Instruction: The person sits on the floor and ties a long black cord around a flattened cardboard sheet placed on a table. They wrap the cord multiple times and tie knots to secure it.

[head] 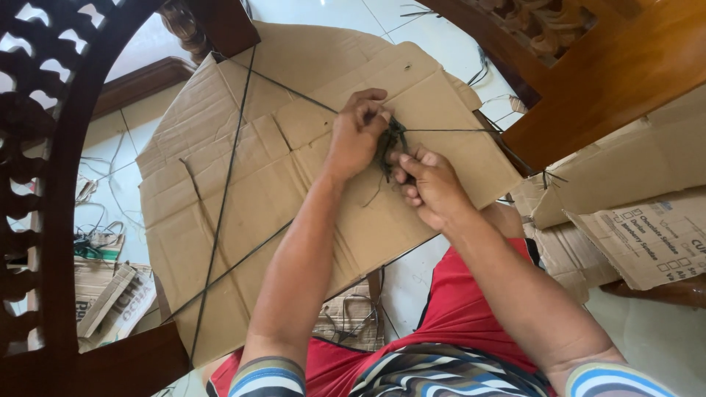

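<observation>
Head view, looking down. A bundle of flattened cardboard (243, 198) lies across the person's lap and between dark carved wooden furniture (51, 184). Dark cord (224, 191) runs over the cardboard in several straight lines, which meet at a knot (390, 141) near the sheet's upper right part. Left hand (358, 132): fingers curled shut over the knot from above and left, pinching the cord at the top of the tangle. Right hand (429, 184): fingers closed on the lower end of the same knot, thumb pressed on the cord, hand resting on the cardboard. The two hands are just beside each other, with the knot between them. One cord line leads from the knot straight right toward the cardboard's edge; another runs up and left toward the far corner. More flattened boxes (632, 220) lie to the right on the pale tiled floor (662, 338). Loose cord scraps and paper (103, 250) lie on the floor at left. The person wears red shorts (456, 309) and a striped shirt (441, 371).
</observation>
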